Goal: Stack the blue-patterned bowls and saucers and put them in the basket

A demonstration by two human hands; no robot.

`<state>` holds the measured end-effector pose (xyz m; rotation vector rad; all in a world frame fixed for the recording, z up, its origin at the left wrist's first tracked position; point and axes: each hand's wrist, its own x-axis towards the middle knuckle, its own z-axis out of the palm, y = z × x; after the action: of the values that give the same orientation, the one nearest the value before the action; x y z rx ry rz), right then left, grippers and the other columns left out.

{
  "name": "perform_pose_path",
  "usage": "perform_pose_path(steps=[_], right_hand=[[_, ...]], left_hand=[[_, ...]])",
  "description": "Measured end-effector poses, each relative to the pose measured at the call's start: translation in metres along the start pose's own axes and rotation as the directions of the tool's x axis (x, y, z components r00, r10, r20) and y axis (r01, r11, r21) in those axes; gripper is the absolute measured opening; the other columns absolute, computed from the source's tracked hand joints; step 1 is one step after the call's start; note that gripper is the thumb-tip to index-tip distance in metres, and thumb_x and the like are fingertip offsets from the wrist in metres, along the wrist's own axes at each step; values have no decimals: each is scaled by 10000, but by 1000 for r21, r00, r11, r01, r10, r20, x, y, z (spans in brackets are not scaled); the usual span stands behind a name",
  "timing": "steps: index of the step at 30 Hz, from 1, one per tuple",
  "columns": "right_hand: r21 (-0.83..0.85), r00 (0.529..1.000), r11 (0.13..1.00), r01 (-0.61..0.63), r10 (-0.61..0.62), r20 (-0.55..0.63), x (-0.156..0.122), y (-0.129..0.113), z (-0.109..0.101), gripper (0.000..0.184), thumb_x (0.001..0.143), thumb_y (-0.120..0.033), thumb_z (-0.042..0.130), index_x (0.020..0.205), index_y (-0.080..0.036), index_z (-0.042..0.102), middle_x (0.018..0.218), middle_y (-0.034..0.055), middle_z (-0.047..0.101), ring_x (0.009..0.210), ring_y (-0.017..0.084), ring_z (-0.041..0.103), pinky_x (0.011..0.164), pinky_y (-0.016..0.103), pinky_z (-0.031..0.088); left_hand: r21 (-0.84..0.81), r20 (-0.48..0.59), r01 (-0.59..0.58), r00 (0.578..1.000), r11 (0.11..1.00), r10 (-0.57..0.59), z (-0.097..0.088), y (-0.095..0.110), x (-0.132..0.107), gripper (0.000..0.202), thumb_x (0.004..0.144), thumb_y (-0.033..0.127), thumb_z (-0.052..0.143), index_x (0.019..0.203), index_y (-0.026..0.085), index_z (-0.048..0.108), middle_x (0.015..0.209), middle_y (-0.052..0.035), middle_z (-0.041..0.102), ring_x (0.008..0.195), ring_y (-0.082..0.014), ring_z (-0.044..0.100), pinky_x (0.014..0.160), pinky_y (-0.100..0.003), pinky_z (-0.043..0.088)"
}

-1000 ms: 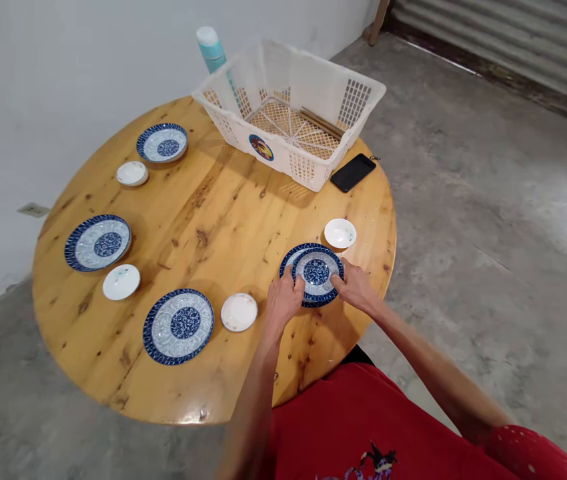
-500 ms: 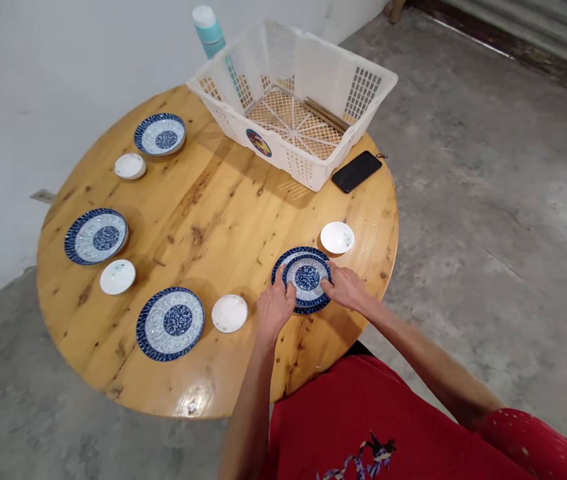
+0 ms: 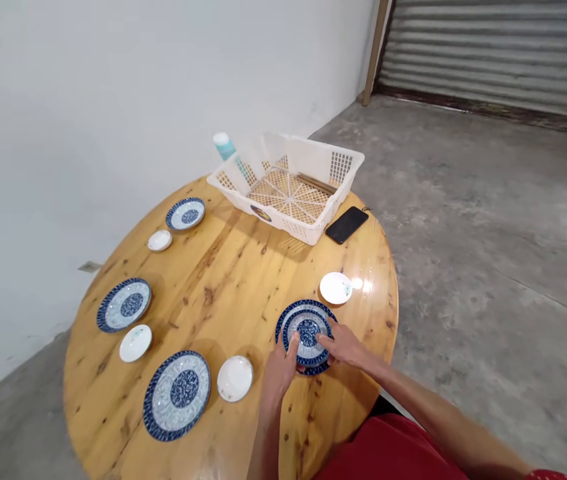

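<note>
Blue-patterned small plate (image 3: 308, 331) atop larger plate (image 3: 282, 325) | left hand (image 3: 279, 370), right hand (image 3: 344, 347): grip holding its rim

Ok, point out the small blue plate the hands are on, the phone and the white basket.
small blue plate (image 3: 307, 331), head view, its dark blue centre
phone (image 3: 346, 224), head view, middle of its screen
white basket (image 3: 288, 225), head view, its near wall
</note>
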<state>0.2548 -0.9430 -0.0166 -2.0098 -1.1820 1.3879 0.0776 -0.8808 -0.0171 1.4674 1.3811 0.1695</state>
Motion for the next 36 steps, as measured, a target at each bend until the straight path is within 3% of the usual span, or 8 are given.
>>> perform_pose_path(steps=[4, 10, 13, 17, 21, 26, 31, 36], right_hand=[[294, 996, 954, -48, 24, 85, 6, 8, 8, 608, 878, -301, 465, 1430, -119, 285, 878, 126, 714, 561, 215, 676, 480, 301, 522], [406, 997, 913, -38, 7, 76, 9, 8, 11, 695, 814, -182, 467, 1457, -83, 221, 776, 98, 692, 556, 224, 678, 484, 319, 552], [376, 998, 926, -4, -19, 57, 4, 8, 7, 687, 805, -161, 456, 1454, -71, 249, 739, 86, 683, 566, 222, 680, 488, 302, 544], [288, 995, 953, 90, -96, 9, -18, 5, -6, 701, 802, -172, 457, 1473, -95, 267, 809, 90, 697, 557, 195, 664, 498, 273, 511], [126, 981, 976, 178, -167, -95, -48, 3, -11, 647, 786, -179, 474, 1418, -74, 385, 790, 72, 695, 646, 189, 654, 613, 266, 485], [40, 967, 979, 200, -191, -170, -76, 5, 16, 629, 782, -184, 470, 1400, -77, 423, 882, 93, 707, 777, 214, 652, 680, 278, 456], [20, 968, 979, 201, -195, -160, -92, 2, 50, 626, 783, -173, 474, 1400, -84, 417, 885, 92, 707, 767, 206, 639, 670, 272, 437], [-27, 962, 971, 238, -239, -130, -102, -3, 61, 621, 790, -193, 485, 1402, -112, 415, 883, 77, 701, 750, 197, 623, 661, 268, 412]], left_hand=[[-242, 23, 30, 999, 970, -25, 10, -5, 3, 680, 870, 645, 494, 1379, 196, 462, 1255, -163, 636, 783, -232, 712, 510, -299, 561], [-293, -86, -16, 996, 956, -10, 18, 0, 0, 665, 842, 614, 557, 1341, 177, 495, 1283, -163, 614, 1066, -286, 644, 646, -345, 611], [-283, -147, -85, 988, 955, 44, 22, 3, -6, 631, 839, 566, 583, 1306, 145, 531, 1256, -166, 637, 1105, -287, 634, 839, -416, 585], [-208, -235, -215, 958, 954, 164, 26, 6, -23, 563, 841, 546, 589, 1208, 119, 610, 1257, -159, 652, 1203, -288, 589, 1063, -442, 442], [-180, -174, -214, 968, 960, 183, 25, 9, -48, 560, 861, 557, 555, 1197, 115, 626, 1270, -150, 653, 1214, -291, 586, 1058, -442, 449], [-173, -177, -239, 962, 955, 209, 20, -5, -78, 519, 894, 489, 521, 1259, 129, 602, 1303, -122, 642, 1243, -264, 571, 1084, -413, 433], [-195, -213, -204, 964, 959, 161, 12, -36, -99, 529, 887, 444, 520, 1312, 131, 559, 1322, -120, 627, 1236, -258, 577, 1083, -403, 435], [-148, -254, -141, 962, 979, 100, 6, -49, -117, 552, 887, 481, 508, 1328, 153, 559, 1265, -117, 657, 1222, -273, 587, 1062, -415, 454]])
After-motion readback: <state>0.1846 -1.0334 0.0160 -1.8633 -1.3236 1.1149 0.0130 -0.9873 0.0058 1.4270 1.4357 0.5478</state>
